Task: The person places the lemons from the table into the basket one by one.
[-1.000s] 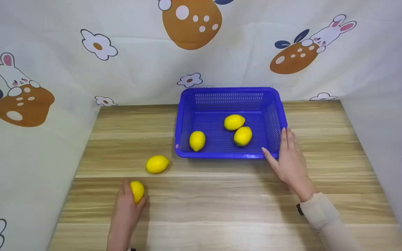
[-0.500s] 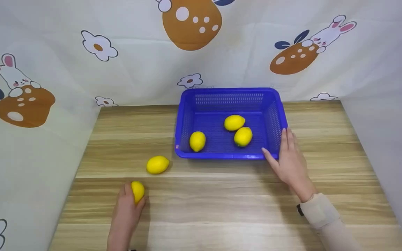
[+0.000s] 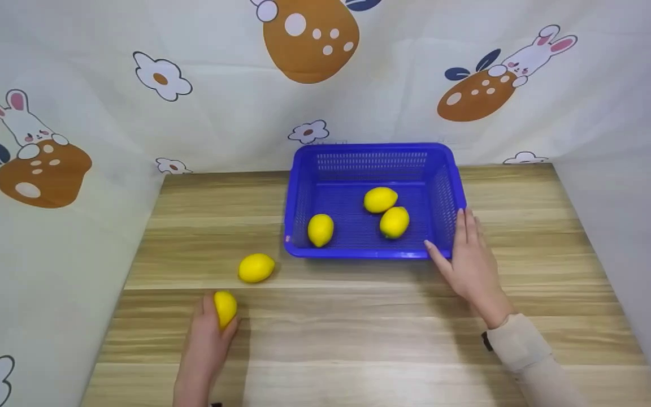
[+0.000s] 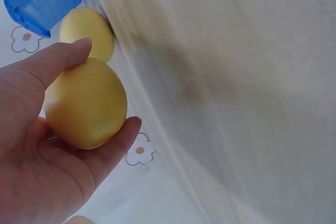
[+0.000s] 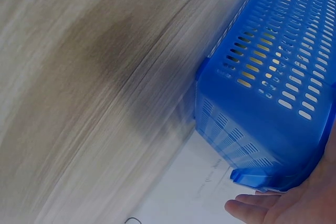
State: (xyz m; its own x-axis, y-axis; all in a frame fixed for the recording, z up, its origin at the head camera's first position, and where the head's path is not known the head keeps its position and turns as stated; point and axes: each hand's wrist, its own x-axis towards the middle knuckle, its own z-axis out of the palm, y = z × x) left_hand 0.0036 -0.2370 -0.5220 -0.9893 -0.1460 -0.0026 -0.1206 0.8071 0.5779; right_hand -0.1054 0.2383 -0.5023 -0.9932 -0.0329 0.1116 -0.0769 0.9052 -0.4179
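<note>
My left hand grips a yellow lemon at the lower left of the table, thumb on one side and fingers round the other. The left wrist view shows this lemon between thumb and fingers. Just beyond it, a second lemon lies on the wood. A blue plastic basket with slotted walls stands at the back of the table, with three lemons inside. At its front right corner my right hand rests on the rim, fingers straight along the right side and thumb at the front edge.
The wood-grain table runs up to a pale printed cloth at the back and both sides. Close behind the basket hangs this cloth. The loose lemon lies between my left hand and the basket's front left corner.
My left hand and its lemon have shifted very slightly up and to the right. My right hand stays at the basket's corner, and the other lemons have not moved.
</note>
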